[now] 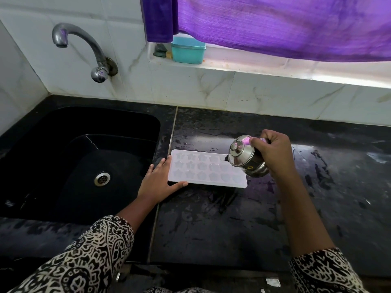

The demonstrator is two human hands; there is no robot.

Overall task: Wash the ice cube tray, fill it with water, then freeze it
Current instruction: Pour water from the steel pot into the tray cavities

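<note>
A white ice cube tray (203, 170) with star-shaped cells lies flat on the wet black counter (232, 225), just right of the sink. My left hand (159, 181) rests against its left end, fingers spread along the short edge and thumb along the near edge. My right hand (275, 155) grips a small lidded steel jug (245, 156), tilted to the left over the tray's right end. The jug hides the tray's far right corner. No stream of water is visible.
A black sink (80, 166) with a steel drain (102, 178) lies at the left, under a wall tap (84, 49) that is not running. On the window ledge stands a teal box (187, 50) beneath a purple curtain (275, 26).
</note>
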